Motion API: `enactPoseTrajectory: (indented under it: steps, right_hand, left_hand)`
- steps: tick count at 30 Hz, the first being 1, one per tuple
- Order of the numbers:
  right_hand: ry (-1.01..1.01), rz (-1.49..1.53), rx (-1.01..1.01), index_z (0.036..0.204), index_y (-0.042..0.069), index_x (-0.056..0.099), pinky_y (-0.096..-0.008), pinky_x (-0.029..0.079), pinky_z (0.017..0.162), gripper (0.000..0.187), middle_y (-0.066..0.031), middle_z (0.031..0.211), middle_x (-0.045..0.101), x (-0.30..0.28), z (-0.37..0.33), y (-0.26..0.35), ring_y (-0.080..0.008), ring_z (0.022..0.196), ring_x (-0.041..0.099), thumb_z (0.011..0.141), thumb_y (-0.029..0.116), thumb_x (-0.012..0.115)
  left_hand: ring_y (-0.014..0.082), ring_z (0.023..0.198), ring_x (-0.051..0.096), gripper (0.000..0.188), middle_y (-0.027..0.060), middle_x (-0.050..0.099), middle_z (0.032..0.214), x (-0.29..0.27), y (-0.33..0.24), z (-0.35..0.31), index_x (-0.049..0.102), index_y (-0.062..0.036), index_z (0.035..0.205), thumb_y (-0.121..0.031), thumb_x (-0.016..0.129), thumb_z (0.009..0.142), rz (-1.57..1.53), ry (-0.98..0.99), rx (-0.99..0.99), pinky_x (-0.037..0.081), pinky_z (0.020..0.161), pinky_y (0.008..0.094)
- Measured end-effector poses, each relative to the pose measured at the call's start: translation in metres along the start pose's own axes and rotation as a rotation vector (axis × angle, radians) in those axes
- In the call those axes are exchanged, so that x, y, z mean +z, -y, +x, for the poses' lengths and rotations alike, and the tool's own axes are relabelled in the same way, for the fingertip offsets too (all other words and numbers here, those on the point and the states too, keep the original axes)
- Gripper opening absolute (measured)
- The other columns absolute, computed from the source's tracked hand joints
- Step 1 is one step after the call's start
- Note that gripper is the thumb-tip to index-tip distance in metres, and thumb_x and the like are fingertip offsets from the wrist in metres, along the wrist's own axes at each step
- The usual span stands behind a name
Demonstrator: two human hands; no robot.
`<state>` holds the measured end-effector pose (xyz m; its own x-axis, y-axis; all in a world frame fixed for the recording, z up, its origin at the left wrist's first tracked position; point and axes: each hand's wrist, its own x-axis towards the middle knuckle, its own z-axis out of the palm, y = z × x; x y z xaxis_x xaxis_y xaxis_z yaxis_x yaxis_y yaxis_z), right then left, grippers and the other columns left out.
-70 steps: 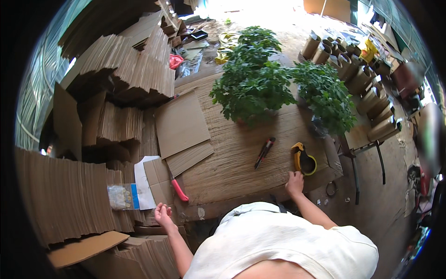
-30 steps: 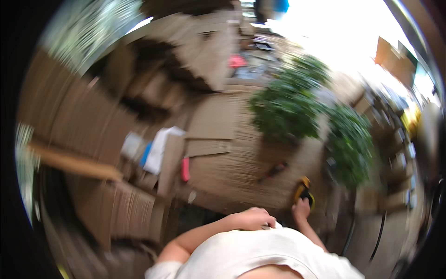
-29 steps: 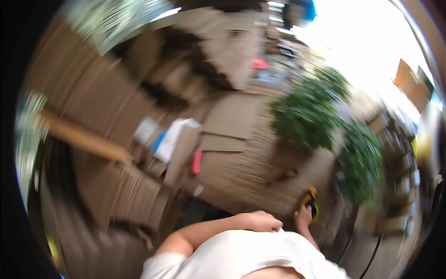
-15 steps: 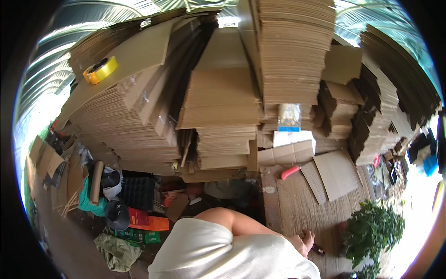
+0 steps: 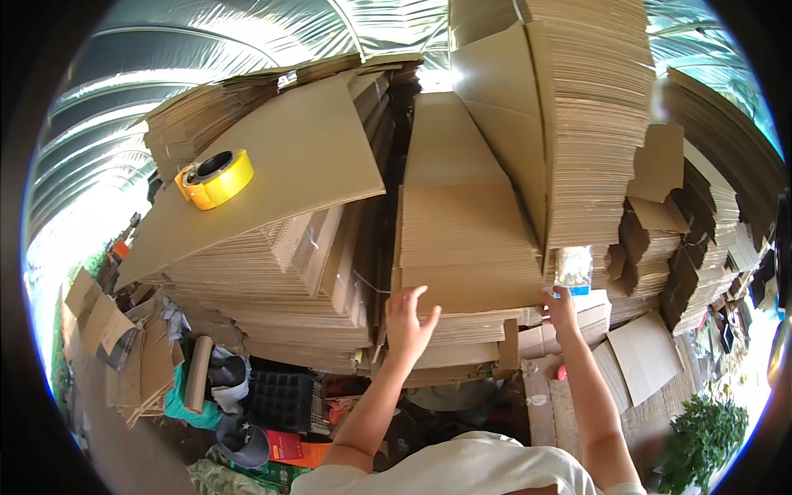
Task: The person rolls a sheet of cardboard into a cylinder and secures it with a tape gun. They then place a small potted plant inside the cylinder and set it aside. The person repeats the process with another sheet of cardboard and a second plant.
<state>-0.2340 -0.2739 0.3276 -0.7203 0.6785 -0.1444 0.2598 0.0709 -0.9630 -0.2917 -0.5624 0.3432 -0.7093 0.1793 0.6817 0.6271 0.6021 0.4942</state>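
A stack of flattened cardboard boxes (image 5: pixel 470 285) stands in front of me, its top sheet facing up. My left hand (image 5: pixel 406 326) is at the stack's front left corner, its fingers spread and nothing in it. At the front right corner is my right hand (image 5: pixel 560 313), with thumb and fingers apart and partly bent beside the cardboard edge. Whether its fingertips touch the edge is hard to tell. Just beyond the right hand lies a clear plastic packet (image 5: pixel 573 268) with a blue lower band.
A yellow tape roll (image 5: pixel 216 179) rests on the left cardboard stack (image 5: pixel 305 157). A tall stack (image 5: pixel 598 132) rises at right. Below it a wooden table (image 5: pixel 569 404) holds loose cardboard (image 5: pixel 645 356); a leafy plant (image 5: pixel 701 441) is nearby. A black tray (image 5: pixel 280 400) and buckets sit lower left.
My left hand has left the table at the right, where it was at a small dark object, and moved to the stack. My right hand has come to the stack's right corner.
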Motion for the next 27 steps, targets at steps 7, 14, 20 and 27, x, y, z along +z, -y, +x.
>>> enactPoseTrajectory:
  steps: [7,14,20,27]
  right_hand:
    - [0.027,0.16,-0.271,0.103,-0.005,0.053,-0.027,0.048,0.043,0.03,-0.0134,0.08,0.062,0.061,0.013,0.04,-0.0156,0.051,0.058,0.077,0.008,0.061]
    - [0.291,-0.125,-0.247,0.115,0.002,0.053,-0.0281,0.049,0.054,0.039,-0.0081,0.068,0.061,-0.017,-0.012,0.003,-0.0139,0.054,0.059,0.082,0.022,0.057]
    - [-0.099,-0.363,0.285,0.1,0.005,0.064,-0.0302,0.048,0.062,0.029,-0.0078,0.078,0.064,-0.16,-0.078,-0.192,-0.0178,0.066,0.06,0.076,0.021,0.062]
    - [-0.15,-0.511,0.679,0.095,0.009,0.067,-0.0389,0.05,0.079,0.028,-0.0162,0.097,0.065,-0.224,-0.19,-0.322,-0.0312,0.091,0.062,0.069,0.019,0.062]
  left_hand:
    - [0.0232,0.115,0.044,0.041,0.0022,0.054,0.116,0.037,0.008,0.011,0.059,-0.017,0.111,-0.035,0.068,0.075,0.257,0.064,0.289,0.024,0.097,0.0472]
    - [0.0309,0.12,0.039,0.042,0.0024,0.049,0.127,0.083,0.016,0.02,0.059,-0.0176,0.114,-0.017,0.069,0.073,0.184,0.236,0.169,0.023,0.099,0.0549]
    - [0.0282,0.103,0.051,0.032,0.0103,0.054,0.111,0.112,-0.076,-0.005,0.06,-0.0084,0.105,-0.005,0.063,0.074,-0.3,0.27,0.269,0.043,0.086,0.0393]
    - [0.0197,0.081,0.058,0.031,0.0092,0.056,0.106,0.188,-0.161,-0.043,0.058,-0.0066,0.107,-0.006,0.064,0.076,-0.462,0.849,0.337,0.048,0.077,0.0326]
